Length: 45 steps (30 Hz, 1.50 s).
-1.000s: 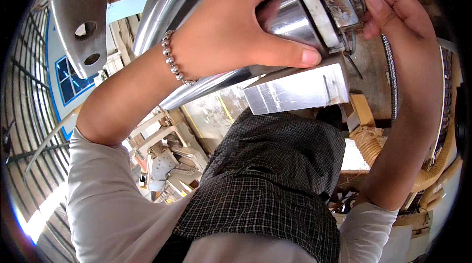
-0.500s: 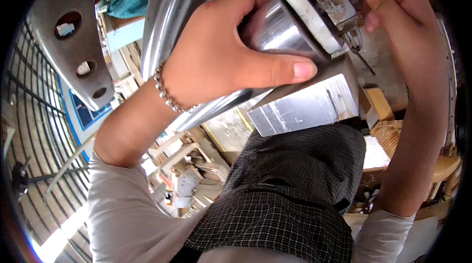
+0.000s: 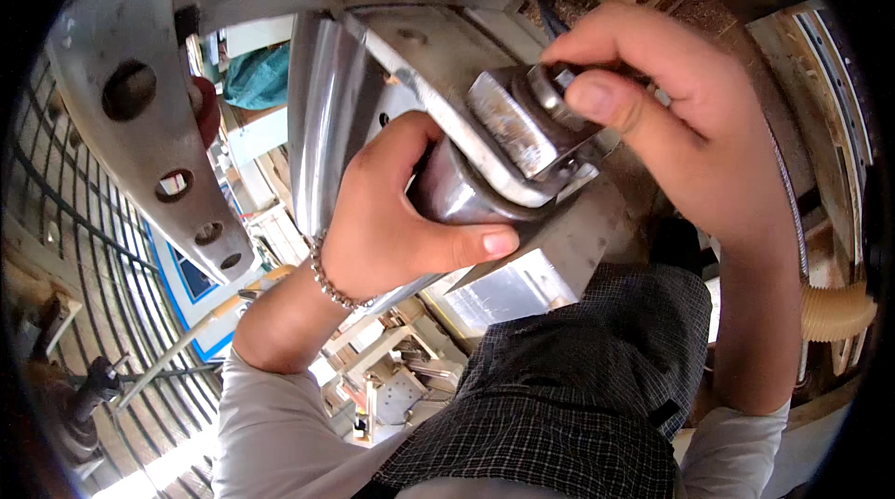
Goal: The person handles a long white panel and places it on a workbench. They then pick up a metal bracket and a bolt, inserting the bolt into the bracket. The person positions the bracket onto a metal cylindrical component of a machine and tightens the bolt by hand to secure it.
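Note:
My left hand, with a beaded bracelet at the wrist, is wrapped round a shiny, rounded metal housing. Its thumb lies along the lower side, and the fingertips are hidden behind. Above the housing runs a flat metal plate with a pale, worn edge. A thick metal block with a scuffed face sits on that plate. On the block's right side my right hand pinches a round metal nut between thumb and bent forefinger. Part of the nut is covered by the fingers.
A curved metal arm with round holes stands at the left, joined to a bar across the top. A square-edged metal block is below my hands. Wooden parts lie lower left, near a wire grille. A ribbed hose shows at right.
The view has shifted, so more of the plate, the block and the top bar shows. My right hand now appears further left and lower, its fingers at the nut. My left hand keeps its grip.

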Tool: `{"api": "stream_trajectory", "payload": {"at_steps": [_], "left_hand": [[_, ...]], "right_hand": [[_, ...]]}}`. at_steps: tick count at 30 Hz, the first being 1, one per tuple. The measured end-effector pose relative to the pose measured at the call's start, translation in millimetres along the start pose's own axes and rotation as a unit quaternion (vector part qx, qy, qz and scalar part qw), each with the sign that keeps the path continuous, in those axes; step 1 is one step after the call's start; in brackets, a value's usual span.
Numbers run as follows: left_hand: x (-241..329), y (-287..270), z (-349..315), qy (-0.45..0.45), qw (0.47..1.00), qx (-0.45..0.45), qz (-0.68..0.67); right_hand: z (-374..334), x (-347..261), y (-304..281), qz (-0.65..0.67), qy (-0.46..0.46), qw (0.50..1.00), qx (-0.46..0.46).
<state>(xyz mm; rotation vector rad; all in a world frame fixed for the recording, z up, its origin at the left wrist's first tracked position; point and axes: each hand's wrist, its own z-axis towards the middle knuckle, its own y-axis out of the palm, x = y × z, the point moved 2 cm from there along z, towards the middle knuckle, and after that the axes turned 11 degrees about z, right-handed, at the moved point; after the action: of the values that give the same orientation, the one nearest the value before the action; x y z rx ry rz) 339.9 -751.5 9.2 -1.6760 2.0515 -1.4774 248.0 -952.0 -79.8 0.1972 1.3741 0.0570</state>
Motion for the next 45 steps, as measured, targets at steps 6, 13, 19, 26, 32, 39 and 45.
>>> {"api": "stream_trajectory", "payload": {"at_steps": [6,13,19,26,32,39,45], "left_hand": [[4,2,2,-0.037,0.999,-0.019,-0.029],[10,1,4,-0.058,0.996,-0.062,-0.037],[8,5,3,-0.116,0.981,-0.076,-0.135],[2,2,2,-0.118,0.979,-0.111,-0.127],[13,-1,7,-0.181,0.972,-0.129,-0.080],[18,6,11,-0.198,0.967,-0.120,-0.107],[22,-5,13,-0.138,0.986,-0.086,-0.046]], "right_hand": [[-12,20,27,0.127,-0.019,0.991,0.029],[-10,45,33,0.140,-0.118,0.981,0.065],[-14,64,34,0.210,-0.115,0.965,0.104],[-14,68,32,0.236,-0.113,0.962,0.080],[-18,74,26,0.214,-0.120,0.967,0.066],[-25,75,27,0.163,-0.154,0.971,0.087],[-22,66,30,0.248,-0.125,0.955,0.104]]}}
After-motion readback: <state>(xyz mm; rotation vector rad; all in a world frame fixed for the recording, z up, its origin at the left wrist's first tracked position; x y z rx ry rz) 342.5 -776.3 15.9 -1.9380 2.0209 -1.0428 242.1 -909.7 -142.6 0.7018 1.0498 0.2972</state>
